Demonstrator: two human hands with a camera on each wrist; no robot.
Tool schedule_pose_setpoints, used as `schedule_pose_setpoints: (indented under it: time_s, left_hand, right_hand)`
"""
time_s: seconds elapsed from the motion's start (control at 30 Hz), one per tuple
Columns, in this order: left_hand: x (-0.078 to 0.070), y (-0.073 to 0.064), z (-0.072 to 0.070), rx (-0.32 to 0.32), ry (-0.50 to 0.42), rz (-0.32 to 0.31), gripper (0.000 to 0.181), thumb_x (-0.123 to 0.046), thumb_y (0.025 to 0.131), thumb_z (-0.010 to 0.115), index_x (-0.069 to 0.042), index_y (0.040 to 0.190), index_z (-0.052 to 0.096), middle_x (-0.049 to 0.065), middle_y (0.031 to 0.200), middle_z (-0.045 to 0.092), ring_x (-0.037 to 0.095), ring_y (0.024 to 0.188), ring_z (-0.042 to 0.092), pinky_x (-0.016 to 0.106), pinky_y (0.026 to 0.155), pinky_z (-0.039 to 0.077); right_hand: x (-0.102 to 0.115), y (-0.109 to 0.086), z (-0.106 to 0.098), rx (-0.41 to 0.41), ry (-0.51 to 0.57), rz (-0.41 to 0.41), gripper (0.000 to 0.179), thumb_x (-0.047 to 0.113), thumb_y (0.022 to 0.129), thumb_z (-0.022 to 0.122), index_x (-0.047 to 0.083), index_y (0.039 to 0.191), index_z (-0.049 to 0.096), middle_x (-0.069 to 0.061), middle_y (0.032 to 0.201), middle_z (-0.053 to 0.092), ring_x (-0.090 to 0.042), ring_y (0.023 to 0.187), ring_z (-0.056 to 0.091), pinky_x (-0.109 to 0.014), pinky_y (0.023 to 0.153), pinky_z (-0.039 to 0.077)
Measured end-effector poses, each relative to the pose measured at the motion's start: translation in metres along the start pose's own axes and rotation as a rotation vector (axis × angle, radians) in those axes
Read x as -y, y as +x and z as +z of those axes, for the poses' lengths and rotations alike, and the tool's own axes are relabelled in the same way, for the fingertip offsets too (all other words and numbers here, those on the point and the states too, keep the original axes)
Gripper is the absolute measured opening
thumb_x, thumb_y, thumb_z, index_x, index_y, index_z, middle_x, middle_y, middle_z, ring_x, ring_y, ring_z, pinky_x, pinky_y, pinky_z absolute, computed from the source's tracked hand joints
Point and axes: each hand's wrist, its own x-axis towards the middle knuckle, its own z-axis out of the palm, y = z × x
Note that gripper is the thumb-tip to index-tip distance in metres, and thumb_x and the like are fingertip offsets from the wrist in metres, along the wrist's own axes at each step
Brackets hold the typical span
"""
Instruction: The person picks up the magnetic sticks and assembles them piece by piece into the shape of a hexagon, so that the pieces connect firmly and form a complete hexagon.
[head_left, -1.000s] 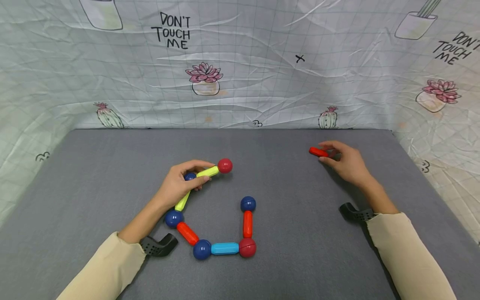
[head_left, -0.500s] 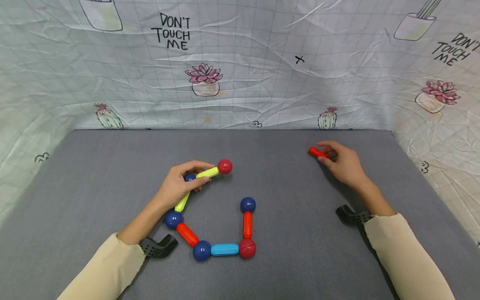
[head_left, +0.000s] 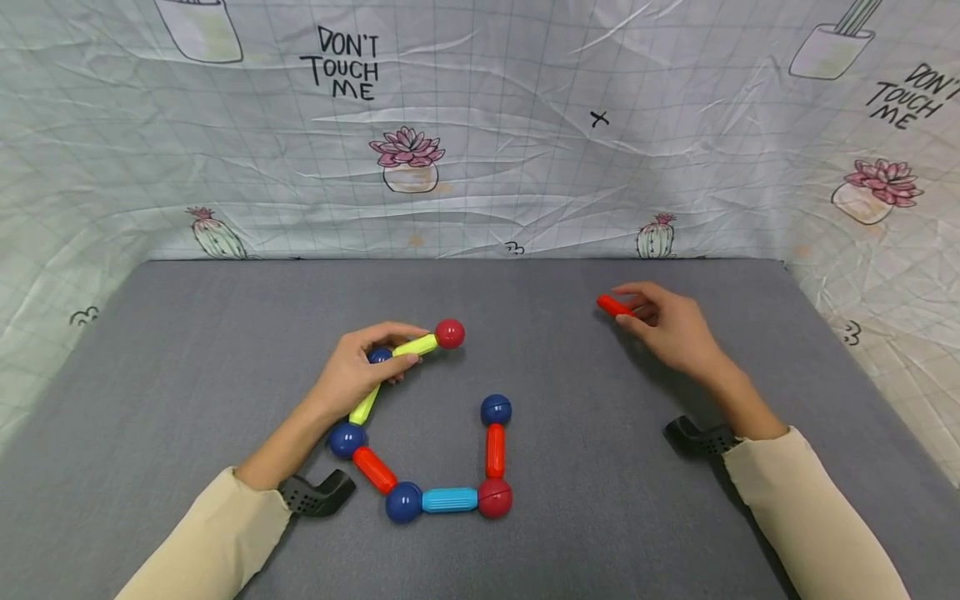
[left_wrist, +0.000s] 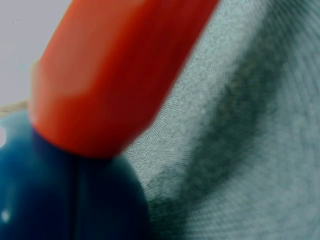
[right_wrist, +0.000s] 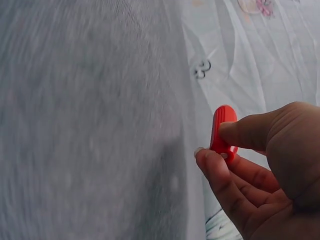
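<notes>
My left hand pinches a yellow rod between thumb and fingers. That rod has a red ball on its far end and a blue ball, partly under the hand, on the other. From there a chain runs on: a second yellow rod, a blue ball, a red rod, a blue ball, a light blue rod, a red ball, an upright red rod and a blue ball. Over the table's right side my right hand pinches a loose red rod.
The grey table lies under both arms. Behind it hangs a wrinkled printed cloth. A black wrist mount sits on the left wrist and another on the right wrist.
My right hand has moved a little left across the table, carrying the red rod. The left hand and the chain of rods and balls have stayed put.
</notes>
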Motion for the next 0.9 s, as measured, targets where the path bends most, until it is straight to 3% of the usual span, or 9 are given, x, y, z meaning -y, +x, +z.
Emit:
schedule_pose_setpoints:
  time_s: [0.3, 0.53, 0.9]
  left_hand:
    - [0.000, 0.000, 0.000, -0.001, 0.008, 0.002, 0.027, 0.003, 0.087, 0.066, 0.004, 0.114, 0.065, 0.017, 0.091, 0.062, 0.029, 0.065, 0.056, 0.032, 0.058, 0.052]
    - [0.030, 0.004, -0.002, -0.007, -0.026, 0.014, 0.028, -0.007, 0.088, 0.070, -0.009, 0.116, 0.068, 0.009, 0.093, 0.064, 0.025, 0.066, 0.057, 0.030, 0.057, 0.052]
    - [0.031, 0.005, -0.002, -0.006, -0.024, 0.002, 0.028, -0.009, 0.088, 0.071, -0.010, 0.115, 0.068, 0.010, 0.093, 0.063, 0.026, 0.066, 0.057, 0.030, 0.058, 0.052]
  right_hand:
    - [0.030, 0.001, 0.010, 0.101, 0.082, -0.061, 0.041, 0.006, 0.088, 0.069, 0.009, 0.127, 0.058, -0.009, 0.099, 0.067, -0.018, 0.079, 0.066, -0.031, 0.062, 0.053]
    - [0.059, 0.001, 0.020, 0.157, 0.172, -0.106, 0.039, 0.004, 0.089, 0.068, 0.010, 0.126, 0.058, -0.006, 0.094, 0.068, -0.013, 0.073, 0.066, -0.029, 0.061, 0.054]
    - [0.090, 0.004, 0.038, 0.195, 0.223, -0.174, 0.033, 0.005, 0.088, 0.069, 0.013, 0.120, 0.063, -0.004, 0.090, 0.068, -0.014, 0.067, 0.065, -0.028, 0.057, 0.053]
